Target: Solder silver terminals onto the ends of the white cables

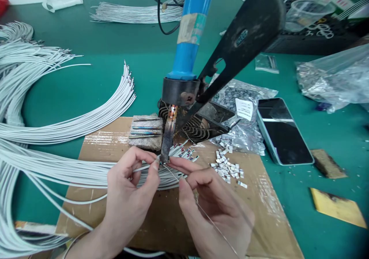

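Observation:
Between its thumb and fingers, my left hand [134, 186] pinches a white cable [140, 169] close to its end, right beside the tip of a blue-handled soldering iron [170, 136] that points down in a stand. My right hand [210, 201] grips a thin solder wire [211, 222], whose end runs up to the iron's tip. The exact contact at the tip is too small to make out. Under and behind both hands lies a bundle of white cables [86, 170], with stripped ends showing past the iron. Small metal-and-white pieces [226, 164] are heaped right of the iron.
Cardboard [271, 209] covers the green table. A grey cleaning pad [145, 132] and black iron stand [242, 39] are close to the hands. To the right are a phone [285, 132], plastic bag [242, 109] and yellow sponge [337, 207]. More cable bundles [25, 82] fill the left.

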A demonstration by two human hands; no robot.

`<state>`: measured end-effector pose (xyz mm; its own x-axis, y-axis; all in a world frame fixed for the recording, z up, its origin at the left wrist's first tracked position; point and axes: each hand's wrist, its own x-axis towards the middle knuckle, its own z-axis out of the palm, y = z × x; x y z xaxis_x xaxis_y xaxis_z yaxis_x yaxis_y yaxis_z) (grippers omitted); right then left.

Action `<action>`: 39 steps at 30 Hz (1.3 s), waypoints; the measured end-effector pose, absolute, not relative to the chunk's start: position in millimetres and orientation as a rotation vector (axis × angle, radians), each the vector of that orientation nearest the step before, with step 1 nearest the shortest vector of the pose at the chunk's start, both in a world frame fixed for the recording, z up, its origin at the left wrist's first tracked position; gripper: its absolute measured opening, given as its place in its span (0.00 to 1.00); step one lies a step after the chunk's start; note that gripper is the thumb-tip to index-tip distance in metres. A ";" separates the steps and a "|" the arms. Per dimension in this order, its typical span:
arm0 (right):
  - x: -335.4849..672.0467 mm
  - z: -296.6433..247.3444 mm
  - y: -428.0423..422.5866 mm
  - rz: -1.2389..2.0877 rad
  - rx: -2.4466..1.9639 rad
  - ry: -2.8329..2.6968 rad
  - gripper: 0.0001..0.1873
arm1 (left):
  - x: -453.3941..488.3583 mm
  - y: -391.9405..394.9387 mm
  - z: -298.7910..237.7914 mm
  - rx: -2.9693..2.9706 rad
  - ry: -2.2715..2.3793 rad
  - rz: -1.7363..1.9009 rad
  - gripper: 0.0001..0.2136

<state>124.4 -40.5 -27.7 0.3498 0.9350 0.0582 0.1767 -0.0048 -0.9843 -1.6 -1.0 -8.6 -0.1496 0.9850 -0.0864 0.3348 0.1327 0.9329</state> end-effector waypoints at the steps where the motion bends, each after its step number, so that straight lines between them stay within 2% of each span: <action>1: 124.2 -27.4 -40.6 0.833 -1.463 -1.066 0.10 | -2.2 -1.5 -8.9 1.306 1.618 1.040 0.05; 39: 123.8 -23.9 -40.3 0.799 -1.425 -1.096 0.09 | -4.8 -3.9 -9.9 1.279 1.574 1.120 0.04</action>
